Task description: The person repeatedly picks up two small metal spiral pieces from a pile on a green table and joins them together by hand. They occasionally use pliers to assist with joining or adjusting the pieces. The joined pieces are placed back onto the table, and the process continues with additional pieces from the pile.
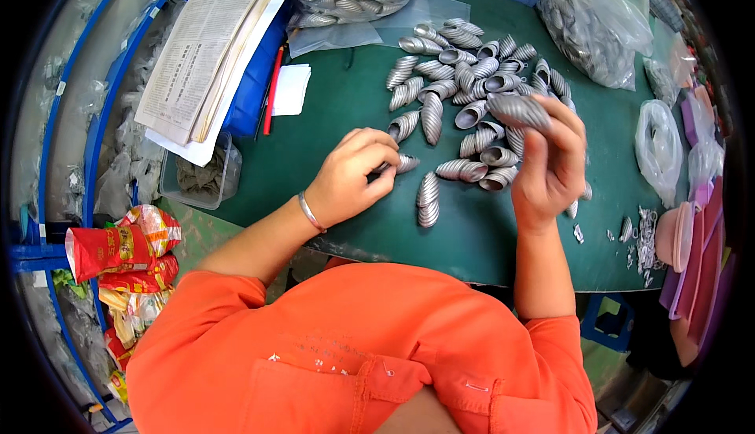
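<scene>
My right hand (554,168) is raised over the table, closed on a grey, spirally ribbed metal shell (515,110) held between thumb and fingers. My left hand (350,174) rests low at the table's near side, its fingers curled on another ribbed metal shell (406,163); much of that one is hidden under the fingers. Between and beyond both hands spreads a loose pile of similar hollow shells (464,72), several with their slanted open ends showing. One shell (428,200) lies apart, close to the table's front edge, right of my left hand.
The green table (330,104) also bears clear bags of shells (598,21), a red pencil (274,92), white paper (291,90) and small metal scraps (646,237). Newspapers (204,57) lie on a blue bin (255,80) at left, above a clear tub (224,178). Blue racking (94,143) stands beyond.
</scene>
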Demonstrator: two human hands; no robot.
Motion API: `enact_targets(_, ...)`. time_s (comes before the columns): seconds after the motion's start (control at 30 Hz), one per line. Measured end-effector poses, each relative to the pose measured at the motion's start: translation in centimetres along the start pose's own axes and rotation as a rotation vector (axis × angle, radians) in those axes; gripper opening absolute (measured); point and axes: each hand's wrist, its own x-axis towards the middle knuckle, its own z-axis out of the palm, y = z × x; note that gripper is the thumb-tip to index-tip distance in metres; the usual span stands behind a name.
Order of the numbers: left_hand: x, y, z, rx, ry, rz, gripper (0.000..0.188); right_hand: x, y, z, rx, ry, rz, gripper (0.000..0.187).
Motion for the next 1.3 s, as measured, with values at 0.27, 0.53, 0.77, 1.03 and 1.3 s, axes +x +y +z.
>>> enact_targets(0.27,3.0,-0.6,-0.9,0.075,0.062,-0.152,0.024,-0.4,-0.2,-1.2,-0.148,-0.148,-0.102,0.013)
enact_targets(0.53,4.0,-2.2,0.3,0.023,-0.174,-0.293,0.031,-0.4,2.2,-2.8,-0.375,-0.725,0.13,0.014)
enact_targets(0.77,4.4,-0.3,-0.7,-0.085,0.145,0.04,0.028,-0.9,3.7,-2.8,-0.412,-0.477,0.31,0.018)
enact_targets(1.03,3.6,0.8,1.9,-0.509,-0.007,-0.232,0.037,-1.7,1.2,-0.5,-0.437,-0.665,0.023,0.05)
enact_targets(1.3,4.4,1.3,1.6,-0.371,-0.109,-0.146,0.013,-1.8,0.9,-0.4,-0.422,-0.715,0.061,0.039)
